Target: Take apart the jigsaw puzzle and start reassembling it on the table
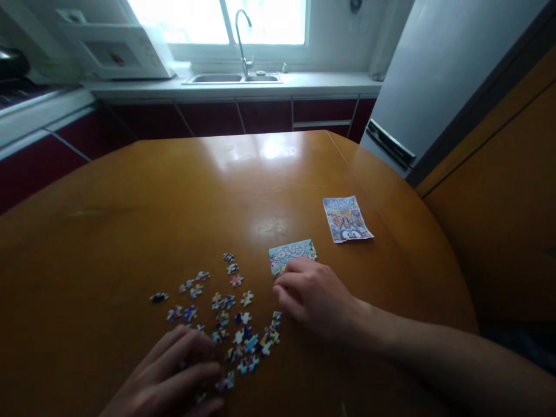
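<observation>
Both hands are down on the table (pixel 130 220), a glossy orange-brown top catching window glare at the far side. The pieces (pixel 234 324) lie scattered across the near middle: small jigsaw bits, bright blue, white, red and yellow. They are spread loosely toward the left and bunched tighter at the near end. Most sit apart; a few in the cluster touch.

The left hand (pixel 174 376) lies at the bottom edge, palm down, fingers stretched flat and slightly spread. Its fingertips rest on the nearest pieces, and nothing is clasped.

The right hand (pixel 315 298) comes in from the right, forearm across the table, fingers curled under. Its knuckles sit just at the near edge of the strip (pixel 292 255), touching or covering that edge. Whether it pinches a piece, I cannot tell; the fingertips are tucked from view.

The strip is 1 short joined row, pale blue with white lettering and a busy cartoon pattern, lying just right of the loose pieces. Beyond it, further right and apart, lies the card (pixel 346 219), a small printed picture in the same colours, 1 corner lifting.

Behind the table: sink (pixel 232 77) and tap (pixel 243 40) under the window, microwave (pixel 125 52) left, fridge (pixel 434 75) right.
</observation>
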`<action>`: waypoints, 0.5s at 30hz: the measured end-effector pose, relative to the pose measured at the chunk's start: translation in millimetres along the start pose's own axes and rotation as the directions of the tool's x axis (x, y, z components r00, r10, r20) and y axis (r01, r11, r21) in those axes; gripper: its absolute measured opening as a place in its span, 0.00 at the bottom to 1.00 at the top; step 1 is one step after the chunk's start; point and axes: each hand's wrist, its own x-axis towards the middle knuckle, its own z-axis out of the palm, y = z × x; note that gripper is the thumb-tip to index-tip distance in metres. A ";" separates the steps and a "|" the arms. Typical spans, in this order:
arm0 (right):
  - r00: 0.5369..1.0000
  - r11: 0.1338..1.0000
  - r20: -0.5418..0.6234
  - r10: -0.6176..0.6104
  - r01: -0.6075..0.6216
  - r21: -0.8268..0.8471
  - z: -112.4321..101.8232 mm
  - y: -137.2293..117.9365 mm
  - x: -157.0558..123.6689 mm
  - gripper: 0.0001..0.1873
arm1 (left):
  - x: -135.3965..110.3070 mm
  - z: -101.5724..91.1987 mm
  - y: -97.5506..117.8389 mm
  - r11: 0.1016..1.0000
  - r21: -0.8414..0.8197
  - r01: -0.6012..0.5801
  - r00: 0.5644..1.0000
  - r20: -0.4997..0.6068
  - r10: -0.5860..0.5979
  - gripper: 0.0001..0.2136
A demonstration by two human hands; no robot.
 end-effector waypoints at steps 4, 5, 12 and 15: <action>0.985 0.986 -0.086 0.152 -0.146 0.077 -3.7 10.0 3.4 0.11 | -0.9 -12.4 10.2 0.990 -0.109 0.089 0.996 0.030 -0.086 0.11; 0.977 0.981 -0.116 0.181 -0.170 0.096 -4.4 13.3 4.2 0.11 | -1.5 -15.2 10.3 0.985 -0.130 0.113 0.994 0.006 -0.114 0.12; 0.982 0.980 -0.077 0.171 -0.162 0.117 -5.3 21.6 4.0 0.10 | -5.7 -18.7 -11.7 0.959 -0.110 0.261 0.934 -0.221 -0.279 0.13; 0.991 0.987 -0.004 0.137 -0.136 0.083 -3.0 15.3 -0.7 0.09 | -4.0 -16.6 -16.9 0.941 -0.127 0.313 0.904 -0.263 -0.336 0.15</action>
